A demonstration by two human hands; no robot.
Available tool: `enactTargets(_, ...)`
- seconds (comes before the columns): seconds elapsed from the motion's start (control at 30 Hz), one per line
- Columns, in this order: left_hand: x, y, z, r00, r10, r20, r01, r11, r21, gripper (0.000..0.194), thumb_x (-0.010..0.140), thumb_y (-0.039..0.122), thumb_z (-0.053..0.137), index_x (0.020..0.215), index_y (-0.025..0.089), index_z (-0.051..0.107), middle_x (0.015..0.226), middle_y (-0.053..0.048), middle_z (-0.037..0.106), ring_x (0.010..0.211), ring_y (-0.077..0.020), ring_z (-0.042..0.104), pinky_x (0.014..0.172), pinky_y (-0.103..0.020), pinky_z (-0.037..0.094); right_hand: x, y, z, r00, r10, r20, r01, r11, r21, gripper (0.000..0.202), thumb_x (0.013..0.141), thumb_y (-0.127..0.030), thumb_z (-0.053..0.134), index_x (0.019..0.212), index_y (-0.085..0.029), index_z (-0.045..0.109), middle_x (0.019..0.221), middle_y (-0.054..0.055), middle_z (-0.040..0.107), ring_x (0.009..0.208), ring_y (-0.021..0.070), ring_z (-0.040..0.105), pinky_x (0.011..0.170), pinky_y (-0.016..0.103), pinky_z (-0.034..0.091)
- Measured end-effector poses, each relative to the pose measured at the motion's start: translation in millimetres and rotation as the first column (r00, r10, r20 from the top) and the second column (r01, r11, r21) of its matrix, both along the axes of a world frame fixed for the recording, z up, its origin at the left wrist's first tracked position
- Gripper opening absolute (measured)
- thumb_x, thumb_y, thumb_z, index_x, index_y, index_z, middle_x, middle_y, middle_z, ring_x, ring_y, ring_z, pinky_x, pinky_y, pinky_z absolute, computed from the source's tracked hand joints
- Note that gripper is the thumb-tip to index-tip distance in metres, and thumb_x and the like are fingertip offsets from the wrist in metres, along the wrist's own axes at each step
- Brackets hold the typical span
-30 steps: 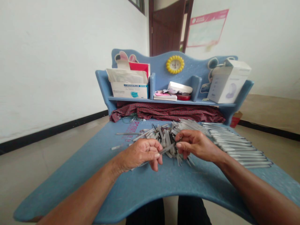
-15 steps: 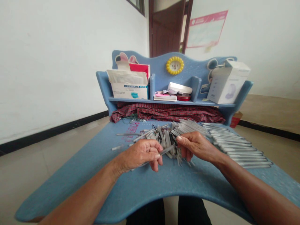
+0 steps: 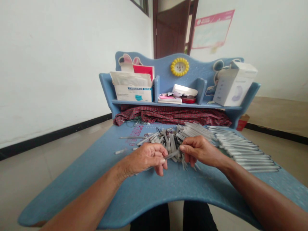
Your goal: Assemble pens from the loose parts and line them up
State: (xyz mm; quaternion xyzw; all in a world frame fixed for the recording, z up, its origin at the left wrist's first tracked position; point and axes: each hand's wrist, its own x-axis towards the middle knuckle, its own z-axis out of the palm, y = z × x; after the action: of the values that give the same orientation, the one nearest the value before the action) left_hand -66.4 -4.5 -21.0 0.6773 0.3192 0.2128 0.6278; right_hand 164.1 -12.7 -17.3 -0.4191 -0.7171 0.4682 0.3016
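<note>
My left hand [image 3: 151, 158] is closed, thumb and fingers pinching a translucent pen barrel [image 3: 171, 154] that points up to the right. At the barrel's far end is my right hand [image 3: 196, 149], its thumb and forefinger pinched together there; anything small between those fingertips is hidden. Just behind both hands lies a loose pile of pen parts [image 3: 172, 141], clear tubes and black pieces among them. To the right, a row of clear pens [image 3: 247, 154] with dark ends lies side by side, and more clear barrels [image 3: 194, 130] are heaped at its left.
The blue desk [image 3: 168, 189] curves inward at its front edge. Along its back lies a red checked cloth [image 3: 173, 116] under a shelf [image 3: 144, 103]. On that shelf stand a mask box [image 3: 133, 93], a red tin [image 3: 189, 100] and a white carton [image 3: 234, 85]. A stray tube piece [image 3: 121, 151] lies left.
My right hand has shifted slightly left and its fingertips have met the end of the pen barrel. My left hand stays nearly still, holding the barrel.
</note>
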Motion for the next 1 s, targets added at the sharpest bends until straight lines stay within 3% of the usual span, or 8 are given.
enactTargets(0.1, 0, 0, -0.5, 1.0, 0.01, 0.006, -0.01, 1.0, 0.004, 0.023, 0.076, 0.027, 0.064, 0.088, 0.014, 0.05, 0.074, -0.003, 0.068, 0.056, -0.0123, 0.064, 0.058, -0.023, 0.046, 0, 0, -0.4, 0.999, -0.012, 0.036, 0.011, 1.0, 0.011, 0.045, 0.08, -0.058, 0.052, 0.064, -0.016, 0.05, 0.05, -0.001, 0.058, 0.037, 0.0083, 0.053, 0.035, 0.017, 0.038)
enactTargets(0.23, 1, 0, -1.3, 1.0, 0.019, 0.01, -0.02, 1.0, 0.011, 0.022, 0.076, 0.026, 0.064, 0.088, 0.014, 0.05, 0.074, -0.003, 0.068, 0.057, -0.0123, 0.064, 0.058, -0.023, 0.046, 1, 0, -1.0, 1.0, -0.029, -0.001, 0.029, 1.0, -0.007, 0.04, 0.076, -0.055, 0.06, 0.072, -0.015, 0.055, 0.053, -0.001, 0.06, 0.039, 0.0087, 0.054, 0.037, 0.017, 0.039)
enactTargets(0.67, 3, 0, -3.2, 0.999, 0.046, -0.002, -0.046, 0.999, -0.022, 0.024, 0.07, 0.022, 0.069, 0.085, 0.014, 0.052, 0.072, -0.002, 0.068, 0.056, -0.0126, 0.065, 0.055, -0.021, 0.045, -5, -1, -2.6, 0.997, -0.077, 0.022, 0.077, 0.996, -0.038, 0.043, 0.078, -0.056, 0.056, 0.062, -0.016, 0.049, 0.049, -0.001, 0.06, 0.034, 0.0083, 0.052, 0.033, 0.017, 0.036)
enactTargets(0.77, 4, 0, -2.4, 0.998, 0.056, 0.015, -0.055, 0.998, -0.024, 0.024, 0.07, 0.022, 0.069, 0.085, 0.014, 0.052, 0.073, -0.002, 0.069, 0.057, -0.0131, 0.066, 0.056, -0.022, 0.047, -6, -1, -2.3, 0.995, -0.066, -0.077, 0.061, 0.996, -0.067, 0.04, 0.076, -0.053, 0.06, 0.067, -0.016, 0.05, 0.05, -0.001, 0.062, 0.035, 0.0089, 0.054, 0.033, 0.017, 0.037)
enactTargets(0.9, 6, -2, 0.5, 0.995, 0.076, 0.057, -0.075, 0.997, -0.023, 0.024, 0.071, 0.021, 0.069, 0.085, 0.014, 0.052, 0.074, -0.003, 0.069, 0.057, -0.0136, 0.066, 0.057, -0.023, 0.048, -10, -2, -6.9, 0.965, -0.014, -0.26, -0.026, 0.988, -0.149, 0.038, 0.069, -0.045, 0.072, 0.087, -0.016, 0.055, 0.057, -0.001, 0.065, 0.038, 0.01, 0.057, 0.036, 0.018, 0.04)
enactTargets(1.0, 7, -4, 2.8, 0.995, 0.068, 0.068, -0.066, 0.997, -0.025, 0.025, 0.07, 0.022, 0.07, 0.086, 0.014, 0.051, 0.074, -0.004, 0.069, 0.057, -0.0138, 0.066, 0.058, -0.024, 0.049, -14, -2, -10.2, 0.94, 0.002, -0.341, -0.06, 0.986, -0.159, 0.036, 0.067, -0.042, 0.074, 0.085, -0.015, 0.058, 0.061, 0.0, 0.067, 0.043, 0.0109, 0.061, 0.041, 0.02, 0.044)
